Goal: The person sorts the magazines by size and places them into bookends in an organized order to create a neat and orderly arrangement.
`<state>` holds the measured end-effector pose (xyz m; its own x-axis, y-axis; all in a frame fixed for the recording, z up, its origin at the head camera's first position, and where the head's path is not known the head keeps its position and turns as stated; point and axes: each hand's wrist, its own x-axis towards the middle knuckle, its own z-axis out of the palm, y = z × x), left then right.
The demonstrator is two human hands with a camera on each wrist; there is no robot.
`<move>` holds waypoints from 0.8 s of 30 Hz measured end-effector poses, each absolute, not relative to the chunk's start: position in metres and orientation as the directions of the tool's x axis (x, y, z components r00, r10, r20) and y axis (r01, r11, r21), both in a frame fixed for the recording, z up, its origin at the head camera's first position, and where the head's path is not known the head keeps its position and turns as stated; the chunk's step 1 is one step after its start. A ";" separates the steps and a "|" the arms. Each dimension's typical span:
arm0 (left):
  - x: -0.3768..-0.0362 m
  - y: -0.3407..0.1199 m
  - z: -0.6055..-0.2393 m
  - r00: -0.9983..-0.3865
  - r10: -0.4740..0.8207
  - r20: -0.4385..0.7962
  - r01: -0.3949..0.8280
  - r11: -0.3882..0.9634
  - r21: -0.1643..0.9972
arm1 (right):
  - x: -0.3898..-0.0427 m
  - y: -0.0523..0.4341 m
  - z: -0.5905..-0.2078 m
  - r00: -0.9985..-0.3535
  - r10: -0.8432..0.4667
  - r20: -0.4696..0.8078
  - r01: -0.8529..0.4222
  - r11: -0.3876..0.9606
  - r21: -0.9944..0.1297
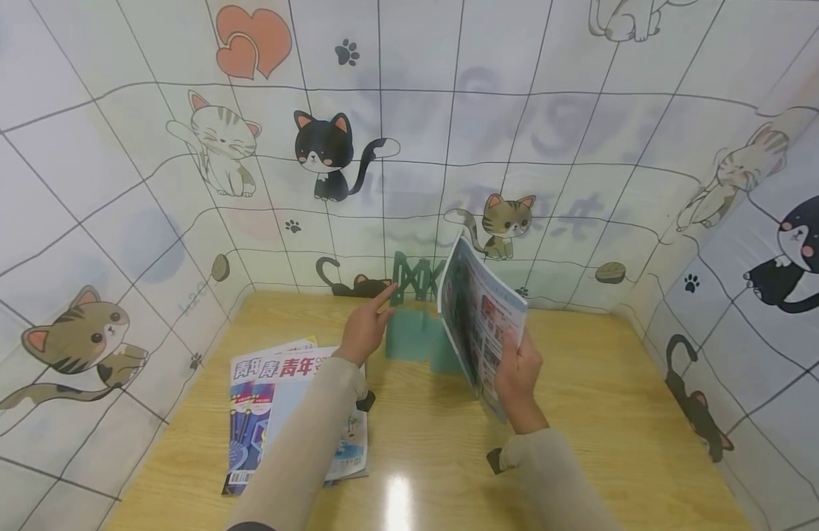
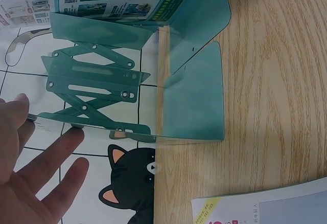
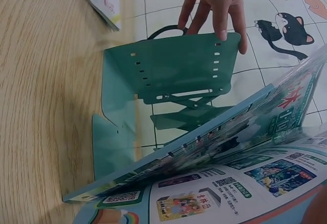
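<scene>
My wooden bench (image 1: pixel 581 413) carries a green folding book rack (image 1: pixel 416 324) at its far edge and two magazines (image 1: pixel 276 413) near left

I see a teal extendable bookend (image 1: pixel 416 324) of smooth, slightly glossy plastic or painted metal; I cannot tell which. It stands on a pale wooden table (image 1: pixel 601 413), grained and shiny with glare. The colourful magazine (image 1: pixel 478 324) beside the bookend is glossy paper.

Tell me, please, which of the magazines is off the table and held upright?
The magazine gripped by the right hand, beside the green rack; the other two magazines lie flat by the left arm.
</scene>
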<state>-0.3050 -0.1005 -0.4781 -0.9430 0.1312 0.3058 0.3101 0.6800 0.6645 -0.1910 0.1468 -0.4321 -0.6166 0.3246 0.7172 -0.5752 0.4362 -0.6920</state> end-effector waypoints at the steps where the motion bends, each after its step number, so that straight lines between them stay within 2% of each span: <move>1: -0.305 -0.100 -0.478 -0.942 0.131 0.308 0.311 0.681 0.663 | -0.191 0.147 -0.432 -0.614 0.328 0.718 -0.575 0.437 -0.692; 10: -0.303 -0.100 -0.476 -0.941 0.136 0.309 0.317 0.668 0.673 | -0.196 0.147 -0.430 -0.573 0.344 0.744 -0.595 0.450 -0.666; 18: -0.304 -0.100 -0.476 -0.944 0.133 0.303 0.312 0.663 0.681 | -0.231 0.156 -0.457 -0.508 0.385 0.770 -0.620 0.458 -0.638; 24: -0.305 -0.100 -0.477 -0.942 0.133 0.309 0.316 0.665 0.677 | -0.243 0.153 -0.469 -0.533 0.385 0.753 -0.592 0.466 -0.657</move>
<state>-0.3051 -0.1001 -0.4767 -0.9418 0.1326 0.3088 0.3156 0.6649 0.6769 -0.2426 0.1527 -0.4687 -0.5332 0.3850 0.7533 -0.5923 0.4659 -0.6574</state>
